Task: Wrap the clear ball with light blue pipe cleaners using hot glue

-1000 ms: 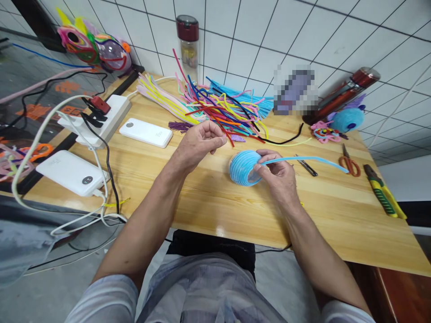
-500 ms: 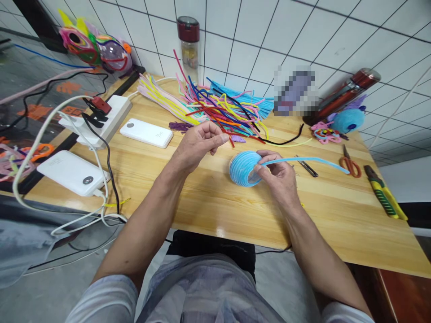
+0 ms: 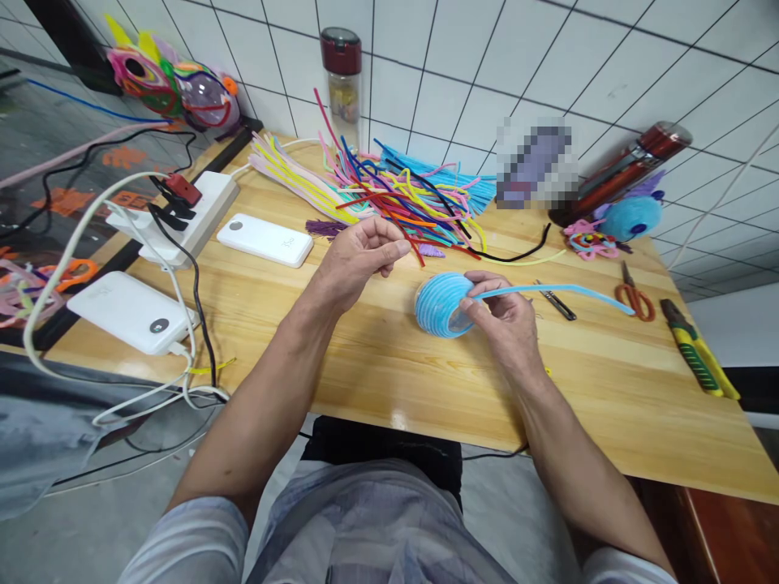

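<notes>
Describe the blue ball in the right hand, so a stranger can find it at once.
Over the table, find the right hand. It holds the blue ball by its right side. The blue toy near the flask has dark dots; this ball has ringed ridges, and a blue strip points rightward from the hand.

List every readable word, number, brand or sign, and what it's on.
None legible.
Near power bank: display blurred; faint surface marks unreadable.
Far power bank: faint marks, too small.
Orange marks at left: no clear characters.
Pixelated patch by the wall: obscured.
Blue coil in right hand: no lettering visible.
</notes>
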Demonstrator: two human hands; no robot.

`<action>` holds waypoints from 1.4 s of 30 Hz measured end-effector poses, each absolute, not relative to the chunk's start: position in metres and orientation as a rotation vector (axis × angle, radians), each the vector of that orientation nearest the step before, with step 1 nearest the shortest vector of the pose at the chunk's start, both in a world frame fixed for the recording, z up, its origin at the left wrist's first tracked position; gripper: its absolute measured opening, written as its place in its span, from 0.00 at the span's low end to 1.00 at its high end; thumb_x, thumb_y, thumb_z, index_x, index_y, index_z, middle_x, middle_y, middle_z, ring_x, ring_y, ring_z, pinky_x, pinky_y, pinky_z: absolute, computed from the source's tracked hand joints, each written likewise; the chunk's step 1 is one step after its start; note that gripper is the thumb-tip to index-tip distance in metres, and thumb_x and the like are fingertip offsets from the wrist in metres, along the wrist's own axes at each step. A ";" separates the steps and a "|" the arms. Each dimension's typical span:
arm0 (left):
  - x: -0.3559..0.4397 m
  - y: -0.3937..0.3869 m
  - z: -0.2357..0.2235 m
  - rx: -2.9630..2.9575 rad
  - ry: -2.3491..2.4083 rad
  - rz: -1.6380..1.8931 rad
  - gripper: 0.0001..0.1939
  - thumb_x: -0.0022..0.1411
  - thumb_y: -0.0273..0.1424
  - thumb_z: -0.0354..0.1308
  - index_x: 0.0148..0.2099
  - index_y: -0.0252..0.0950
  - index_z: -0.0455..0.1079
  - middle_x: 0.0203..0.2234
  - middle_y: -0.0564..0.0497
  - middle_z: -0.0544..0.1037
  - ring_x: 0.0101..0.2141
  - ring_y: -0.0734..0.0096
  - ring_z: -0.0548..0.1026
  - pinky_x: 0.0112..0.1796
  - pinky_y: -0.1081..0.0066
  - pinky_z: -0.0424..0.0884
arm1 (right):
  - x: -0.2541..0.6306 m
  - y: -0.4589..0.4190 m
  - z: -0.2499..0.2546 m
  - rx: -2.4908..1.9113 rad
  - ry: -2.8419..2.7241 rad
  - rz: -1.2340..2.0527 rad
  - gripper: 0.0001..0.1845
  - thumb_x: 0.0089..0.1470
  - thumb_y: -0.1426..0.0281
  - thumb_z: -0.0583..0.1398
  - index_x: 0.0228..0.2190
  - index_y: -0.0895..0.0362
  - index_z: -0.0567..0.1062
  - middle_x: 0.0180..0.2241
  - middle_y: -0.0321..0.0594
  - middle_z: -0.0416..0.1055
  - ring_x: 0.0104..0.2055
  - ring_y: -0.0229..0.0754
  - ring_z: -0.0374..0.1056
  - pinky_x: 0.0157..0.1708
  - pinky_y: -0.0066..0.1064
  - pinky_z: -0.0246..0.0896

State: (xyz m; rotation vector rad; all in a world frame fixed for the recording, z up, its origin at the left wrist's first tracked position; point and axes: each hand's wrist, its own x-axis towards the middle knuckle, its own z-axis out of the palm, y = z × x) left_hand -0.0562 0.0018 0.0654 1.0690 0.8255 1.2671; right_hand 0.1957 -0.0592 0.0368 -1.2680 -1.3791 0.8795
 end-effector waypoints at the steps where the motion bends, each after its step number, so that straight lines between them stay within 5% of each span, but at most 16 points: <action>1: -0.056 0.001 0.067 1.063 0.820 1.275 0.24 0.42 0.35 0.84 0.32 0.36 0.73 0.23 0.59 0.74 0.22 0.83 0.67 0.24 0.78 0.65 | 0.196 -0.059 0.037 -1.268 -1.381 0.880 0.07 0.50 0.64 0.73 0.31 0.49 0.82 0.51 0.44 0.80 0.57 0.54 0.75 0.61 0.53 0.65; 25: -0.055 -0.001 0.070 1.037 0.869 1.249 0.15 0.48 0.27 0.76 0.33 0.36 0.72 0.20 0.60 0.71 0.19 0.83 0.66 0.23 0.78 0.63 | 0.196 -0.060 0.036 -1.274 -1.412 0.865 0.08 0.51 0.63 0.72 0.32 0.50 0.81 0.52 0.42 0.80 0.58 0.54 0.75 0.63 0.54 0.66; 42: -0.054 0.001 0.065 1.056 0.831 1.290 0.21 0.44 0.29 0.81 0.33 0.36 0.71 0.23 0.59 0.74 0.22 0.83 0.68 0.24 0.79 0.65 | 0.195 -0.059 0.036 -1.273 -1.421 0.861 0.08 0.52 0.62 0.72 0.32 0.49 0.81 0.52 0.43 0.80 0.58 0.54 0.75 0.63 0.53 0.67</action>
